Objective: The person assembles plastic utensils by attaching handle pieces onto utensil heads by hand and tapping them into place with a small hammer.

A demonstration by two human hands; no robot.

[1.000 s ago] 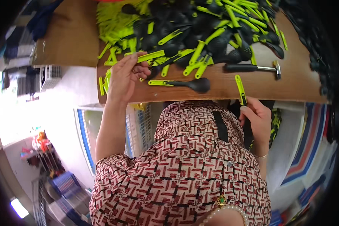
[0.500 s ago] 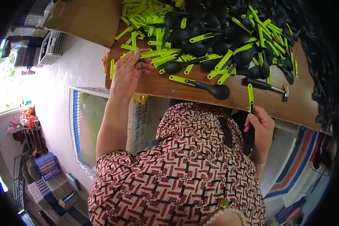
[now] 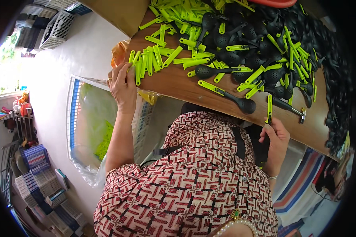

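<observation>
My left hand (image 3: 124, 87) is at the table's left edge, its fingers closed at the end of a lime-green handle piece (image 3: 131, 56). Beside it several loose green handle pieces (image 3: 150, 63) lie in a loose row. Near the front edge, my right hand (image 3: 277, 136) grips a kitchen utensil (image 3: 269, 107), its slim green handle pointing up. The utensil's dark lower part runs down behind my fingers, so its head cannot be made out. Between my hands a black spoon with a green handle (image 3: 245, 105) lies on the table.
A small hammer (image 3: 303, 114) with a dark grip lies right of the utensil. Heaped behind are black slotted spoons (image 3: 221, 39) and more green handles (image 3: 178, 14). The brown table (image 3: 178, 85) has a cardboard box (image 3: 118, 15) at its far left. Below stands a plastic-lined crate (image 3: 87, 130).
My left hand has moved from above the handle pieces to the table's left edge, and pieces now lie in a row there. My right hand still holds the utensil. The view has shifted.
</observation>
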